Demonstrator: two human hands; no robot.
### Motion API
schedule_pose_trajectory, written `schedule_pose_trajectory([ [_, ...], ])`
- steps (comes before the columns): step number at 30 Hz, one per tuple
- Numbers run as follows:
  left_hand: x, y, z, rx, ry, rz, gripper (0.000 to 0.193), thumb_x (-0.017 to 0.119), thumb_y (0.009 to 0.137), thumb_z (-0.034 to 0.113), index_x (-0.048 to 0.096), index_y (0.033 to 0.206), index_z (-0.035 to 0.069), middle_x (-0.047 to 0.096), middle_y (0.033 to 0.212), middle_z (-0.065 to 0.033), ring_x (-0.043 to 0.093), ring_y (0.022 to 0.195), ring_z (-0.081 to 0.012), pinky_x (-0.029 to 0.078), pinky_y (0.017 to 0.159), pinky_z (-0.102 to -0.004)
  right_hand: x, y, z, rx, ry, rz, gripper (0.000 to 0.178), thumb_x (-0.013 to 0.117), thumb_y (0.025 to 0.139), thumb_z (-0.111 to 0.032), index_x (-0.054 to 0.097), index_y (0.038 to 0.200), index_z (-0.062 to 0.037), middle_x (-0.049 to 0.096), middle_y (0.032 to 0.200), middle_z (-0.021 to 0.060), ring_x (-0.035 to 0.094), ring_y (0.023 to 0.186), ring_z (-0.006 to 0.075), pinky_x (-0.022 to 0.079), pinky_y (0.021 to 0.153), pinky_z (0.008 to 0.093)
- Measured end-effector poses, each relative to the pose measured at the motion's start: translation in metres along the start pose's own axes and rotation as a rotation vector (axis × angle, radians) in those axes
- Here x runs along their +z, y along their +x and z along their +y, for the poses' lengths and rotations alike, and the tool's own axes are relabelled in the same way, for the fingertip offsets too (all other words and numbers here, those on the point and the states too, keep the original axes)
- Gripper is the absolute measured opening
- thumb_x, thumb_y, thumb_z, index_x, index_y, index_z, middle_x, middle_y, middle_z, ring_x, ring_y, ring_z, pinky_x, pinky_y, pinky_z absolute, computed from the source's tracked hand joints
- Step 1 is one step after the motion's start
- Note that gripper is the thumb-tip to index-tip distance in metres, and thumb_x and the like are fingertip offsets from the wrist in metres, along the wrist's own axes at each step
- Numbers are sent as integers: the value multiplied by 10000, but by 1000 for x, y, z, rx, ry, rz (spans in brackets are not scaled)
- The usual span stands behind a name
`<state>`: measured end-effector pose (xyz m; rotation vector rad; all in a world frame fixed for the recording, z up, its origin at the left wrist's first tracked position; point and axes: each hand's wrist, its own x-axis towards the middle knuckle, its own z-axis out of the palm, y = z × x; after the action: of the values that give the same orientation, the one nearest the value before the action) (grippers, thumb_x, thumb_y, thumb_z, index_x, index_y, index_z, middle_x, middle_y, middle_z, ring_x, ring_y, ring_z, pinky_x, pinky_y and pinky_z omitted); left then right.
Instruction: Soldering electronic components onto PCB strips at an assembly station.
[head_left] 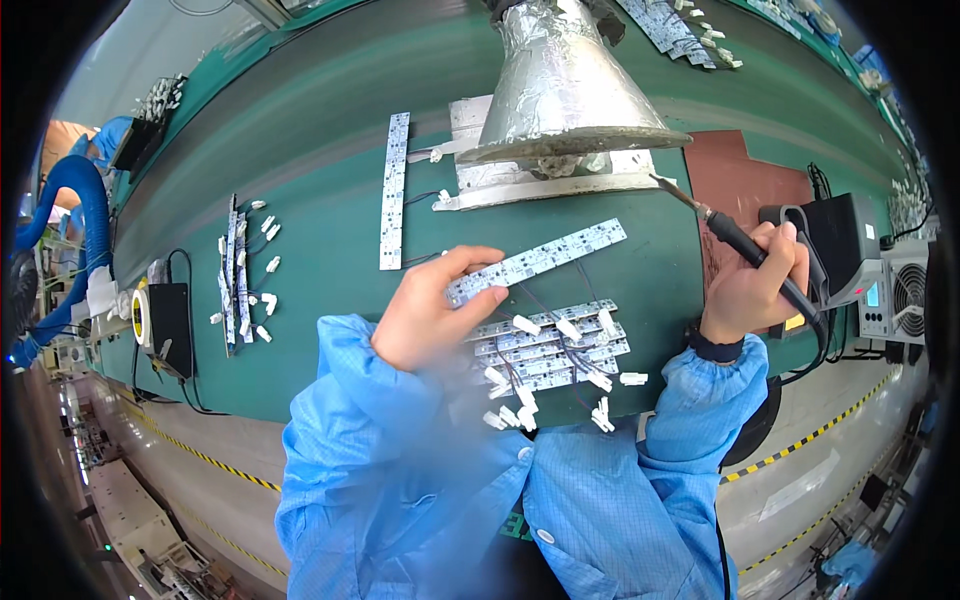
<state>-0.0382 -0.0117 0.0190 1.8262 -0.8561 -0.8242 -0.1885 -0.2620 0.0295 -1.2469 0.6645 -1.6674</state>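
Observation:
My left hand point(435, 305) pinches the left end of a long white LED circuit strip point(550, 257), tilted up to the right. Dark wires hang from the strip toward a stack of similar strips point(545, 345) with white plug connectors, lying just in front of me. In my right hand point(755, 285) is a black-handled soldering iron point(740, 240), held like a pen, its metal tip pointing up and left. That tip is apart from the strip, near the right end of a pale metal fixture point(560, 190). Another strip point(394, 190) lies left of the fixture, wired to small connectors.
A foil-covered fume funnel point(570, 90) hangs over the fixture. More strips with connectors point(238, 275) lie at left, beside a black boxed device point(165, 330). At right are a brown mat point(735, 175), a black case point(830, 235) and a white soldering station point(893, 295).

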Motion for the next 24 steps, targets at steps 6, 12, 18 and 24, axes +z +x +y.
schedule_pose_trajectory([
  [6,12,-4,-3,195,64,83,380,670,862,-20,607,1236,-36,657,1019,-158,637,929,-249,495,849,-338,-5,-37,-8,-277,34,-393,289,487,956,-82,437,676,-29,377,591,46,332,481,131,281,453,294],
  [12,20,-6,-3,241,154,177,382,686,842,-40,614,1216,-18,654,1028,-184,646,919,-343,512,824,-372,8,-63,-25,-373,59,-786,271,494,929,-108,414,675,-58,413,506,37,402,393,154,292,406,325],
  [18,22,-9,-1,248,180,183,393,690,842,-52,607,1224,-6,653,1027,-187,652,887,-350,529,756,-377,8,-70,-24,-347,59,-874,282,514,927,-114,400,675,-59,407,510,39,373,398,148,283,414,323],
  [24,21,-10,-1,240,200,179,399,686,836,-71,605,1222,-11,652,1030,-189,654,881,-344,533,726,-373,10,-71,-22,-343,58,-886,267,514,923,-106,406,685,-52,404,512,42,364,395,144,269,410,322],
])
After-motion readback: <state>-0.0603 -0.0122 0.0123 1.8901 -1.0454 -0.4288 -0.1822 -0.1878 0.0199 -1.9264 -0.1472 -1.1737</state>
